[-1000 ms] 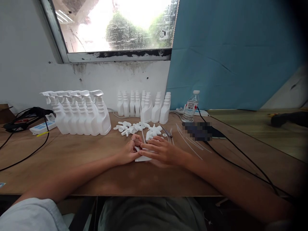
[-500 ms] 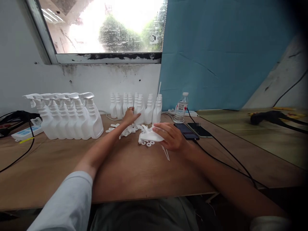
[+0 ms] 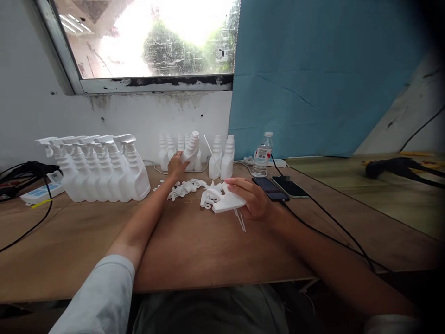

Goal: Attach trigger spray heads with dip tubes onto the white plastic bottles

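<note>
Left hand point(image 3: 178, 166) curls round a tilted white bottle point(image 3: 191, 149) near the wall point(image 3: 156, 111); the right hand point(image 3: 253, 198), half-curled, grips a spray head point(image 3: 229, 202). Loose parts point(image 3: 187, 187) lie between them, two phones point(image 3: 270, 189) beside the right, assembled sprayers point(image 3: 104, 174) farther left.

Smooth plastic forms the spray head point(image 3: 229, 202) and the bottles point(image 3: 228, 162) near the far edge of the table point(image 3: 194, 250) (wood-like, faintly glossy)
</note>
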Demonstrator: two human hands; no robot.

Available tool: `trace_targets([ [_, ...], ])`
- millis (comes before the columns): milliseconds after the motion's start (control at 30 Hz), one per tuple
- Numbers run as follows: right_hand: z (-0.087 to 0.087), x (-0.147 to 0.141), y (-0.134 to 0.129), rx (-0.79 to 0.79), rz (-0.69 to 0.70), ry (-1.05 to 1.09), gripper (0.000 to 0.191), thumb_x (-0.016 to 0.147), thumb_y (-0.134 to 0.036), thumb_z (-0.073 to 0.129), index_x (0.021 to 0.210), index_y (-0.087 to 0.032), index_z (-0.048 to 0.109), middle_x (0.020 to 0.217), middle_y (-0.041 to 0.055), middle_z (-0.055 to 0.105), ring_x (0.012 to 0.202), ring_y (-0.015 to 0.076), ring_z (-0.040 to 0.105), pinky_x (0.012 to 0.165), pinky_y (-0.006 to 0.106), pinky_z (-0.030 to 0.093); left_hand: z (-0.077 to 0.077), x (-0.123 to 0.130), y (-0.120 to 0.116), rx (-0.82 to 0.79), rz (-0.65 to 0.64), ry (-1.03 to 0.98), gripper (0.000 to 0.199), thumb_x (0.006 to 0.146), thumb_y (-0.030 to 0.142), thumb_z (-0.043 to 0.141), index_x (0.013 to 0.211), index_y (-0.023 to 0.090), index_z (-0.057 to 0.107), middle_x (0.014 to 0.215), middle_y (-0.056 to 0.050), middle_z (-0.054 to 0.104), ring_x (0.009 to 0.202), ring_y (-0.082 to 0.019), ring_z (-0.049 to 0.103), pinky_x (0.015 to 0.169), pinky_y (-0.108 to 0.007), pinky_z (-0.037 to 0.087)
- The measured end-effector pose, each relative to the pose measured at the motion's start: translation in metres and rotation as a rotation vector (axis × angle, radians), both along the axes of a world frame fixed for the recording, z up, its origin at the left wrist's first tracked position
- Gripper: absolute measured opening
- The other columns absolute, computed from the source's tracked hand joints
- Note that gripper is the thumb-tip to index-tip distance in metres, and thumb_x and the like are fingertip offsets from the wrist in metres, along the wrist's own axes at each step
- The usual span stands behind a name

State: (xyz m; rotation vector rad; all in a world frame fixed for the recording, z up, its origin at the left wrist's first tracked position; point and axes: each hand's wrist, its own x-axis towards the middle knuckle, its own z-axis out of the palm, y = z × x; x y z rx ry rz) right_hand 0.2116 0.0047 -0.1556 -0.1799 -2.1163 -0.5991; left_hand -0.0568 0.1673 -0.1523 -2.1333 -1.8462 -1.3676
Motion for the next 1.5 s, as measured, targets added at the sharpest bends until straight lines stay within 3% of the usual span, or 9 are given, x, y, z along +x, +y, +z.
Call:
trace_targets([
  [200, -0.003, 0.0, 0.002, -0.009, -0.016, -0.011, 0.052, 0.089, -0.018, 0.045, 0.14, -0.024, 0.034, 0.131, 0.0141, 0.055, 0.121, 0.0251, 0.057, 0.094, 0.044, 0.054, 0.003, -0.011, -0.001, 0.086, -0.008, 0.02, 0.041, 0.08, 0.023, 0.064, 0.12, 0.016, 0.055, 0.118, -0.01, 0.062, 0.111, -0.026, 0.055, 0.091, -0.032, 0.042],
  [433, -0.001, -0.005, -0.001, 0.022, 0.062, 0.013, 0.055, 0.088, -0.016, 0.047, 0.142, -0.018, 0.036, 0.128, 0.0171, 0.055, 0.119, 0.0248, 0.057, 0.094, 0.044, 0.055, 0.007, -0.013, 0.0, 0.255, 0.009, 0.072, 0.036, 0.08, 0.017, 0.062, 0.116, 0.015, 0.055, 0.115, -0.01, 0.062, 0.112, -0.026, 0.053, 0.091, -0.034, 0.043],
  [733, -0.008, -0.005, 0.0, 0.036, 0.101, -0.023, 0.051, 0.09, -0.016, 0.044, 0.14, -0.017, 0.038, 0.129, 0.0172, 0.055, 0.121, 0.025, 0.056, 0.091, 0.044, 0.057, 0.006, -0.02, 0.002, 0.232, 0.075, 0.052, 0.036, 0.079, 0.015, 0.062, 0.113, 0.018, 0.055, 0.116, -0.009, 0.061, 0.113, -0.027, 0.053, 0.09, -0.037, 0.046],
  [1100, -0.002, -0.008, -0.006, 0.085, 0.111, -0.026, 0.046, 0.091, -0.02, 0.046, 0.136, -0.016, 0.042, 0.123, 0.0174, 0.057, 0.118, 0.0257, 0.057, 0.089, 0.043, 0.058, 0.0, -0.025, 0.005, 0.231, 0.097, 0.063, 0.033, 0.078, 0.01, 0.062, 0.109, 0.018, 0.056, 0.115, -0.008, 0.062, 0.113, -0.027, 0.051, 0.091, -0.039, 0.046],
  [1367, 0.0, -0.011, -0.007, 0.061, 0.106, 0.007, 0.047, 0.09, -0.02, 0.046, 0.137, -0.015, 0.042, 0.121, 0.0178, 0.059, 0.114, 0.0248, 0.061, 0.085, 0.041, 0.059, 0.003, -0.025, 0.003, 0.264, 0.065, 0.065, 0.035, 0.078, 0.009, 0.06, 0.111, 0.018, 0.056, 0.116, -0.009, 0.061, 0.116, -0.028, 0.05, 0.093, -0.04, 0.046],
  [1500, 0.002, -0.009, -0.009, 0.013, 0.065, 0.135, 0.05, 0.088, -0.02, 0.048, 0.138, -0.019, 0.041, 0.121, 0.0156, 0.06, 0.11, 0.0239, 0.062, 0.084, 0.04, 0.058, 0.009, -0.025, -0.001, 0.333, 0.023, 0.06, 0.037, 0.077, 0.009, 0.059, 0.113, 0.018, 0.056, 0.117, -0.009, 0.062, 0.116, -0.029, 0.05, 0.093, -0.04, 0.046],
])
